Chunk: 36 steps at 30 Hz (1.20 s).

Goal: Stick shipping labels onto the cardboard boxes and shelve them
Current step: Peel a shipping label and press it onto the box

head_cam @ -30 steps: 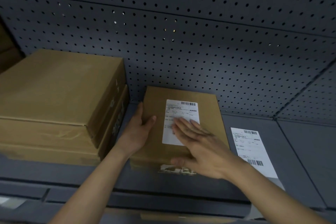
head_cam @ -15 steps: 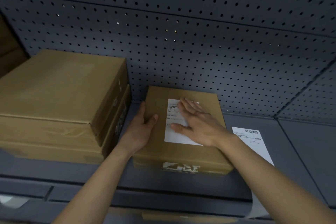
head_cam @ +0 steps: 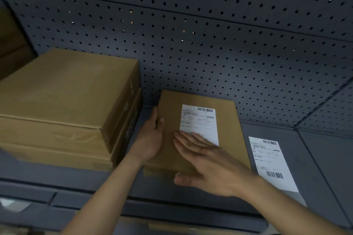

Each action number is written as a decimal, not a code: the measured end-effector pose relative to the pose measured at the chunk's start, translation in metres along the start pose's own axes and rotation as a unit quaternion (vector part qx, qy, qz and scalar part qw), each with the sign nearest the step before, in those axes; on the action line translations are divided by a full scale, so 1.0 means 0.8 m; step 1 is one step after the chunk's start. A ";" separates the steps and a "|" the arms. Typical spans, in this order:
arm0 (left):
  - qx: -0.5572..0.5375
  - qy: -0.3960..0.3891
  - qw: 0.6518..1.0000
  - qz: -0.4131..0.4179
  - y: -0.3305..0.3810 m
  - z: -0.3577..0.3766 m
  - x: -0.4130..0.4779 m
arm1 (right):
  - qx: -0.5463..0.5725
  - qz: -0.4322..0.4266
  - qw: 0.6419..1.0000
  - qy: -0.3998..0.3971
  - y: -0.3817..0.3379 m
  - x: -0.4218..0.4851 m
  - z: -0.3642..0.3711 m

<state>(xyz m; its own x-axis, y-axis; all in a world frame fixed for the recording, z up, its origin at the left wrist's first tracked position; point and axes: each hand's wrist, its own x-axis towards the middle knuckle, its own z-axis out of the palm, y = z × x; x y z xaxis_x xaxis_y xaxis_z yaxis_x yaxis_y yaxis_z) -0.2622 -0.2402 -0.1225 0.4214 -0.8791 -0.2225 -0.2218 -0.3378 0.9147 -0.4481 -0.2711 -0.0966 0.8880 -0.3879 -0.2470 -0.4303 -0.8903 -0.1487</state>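
Where the shelf (head_cam: pixel 324 158) meets the pegboard (head_cam: pixel 210 44), the box (head_cam: pixel 229 120) lies flat with its label (head_cam: pixel 199 122) stuck on top. The left hand (head_cam: pixel 152 135) grips the box's left edge, thumb over the top. The right hand (head_cam: pixel 208 166) lies flat, fingers straight, pressing the label's lower part. Just right of the box a second label (head_cam: pixel 271 162) lies on the shelf; to its left stands a stack (head_cam: pixel 63 101) of two larger boxes.

The single head view looks forward and down, close onto a shelf (head_cam: pixel 324 160) backed by pegboard (head_cam: pixel 210 53).
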 end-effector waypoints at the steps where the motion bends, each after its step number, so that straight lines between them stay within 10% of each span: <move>1: -0.003 0.001 1.000 0.000 0.000 0.000 0.000 | 0.005 0.004 1.000 0.001 0.003 0.004 -0.002; 36: -0.027 0.004 1.000 0.015 0.002 0.002 -0.002 | 0.014 0.161 0.986 0.030 0.089 0.061 -0.022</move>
<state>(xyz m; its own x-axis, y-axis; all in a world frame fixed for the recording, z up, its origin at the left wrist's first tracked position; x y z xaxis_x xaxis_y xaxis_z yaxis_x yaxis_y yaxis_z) -0.2644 -0.2399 -0.1210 0.4226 -0.8855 -0.1929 -0.1870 -0.2935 0.9375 -0.4325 -0.3579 -0.1024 0.7129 -0.6631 -0.2280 -0.6945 -0.7126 -0.0991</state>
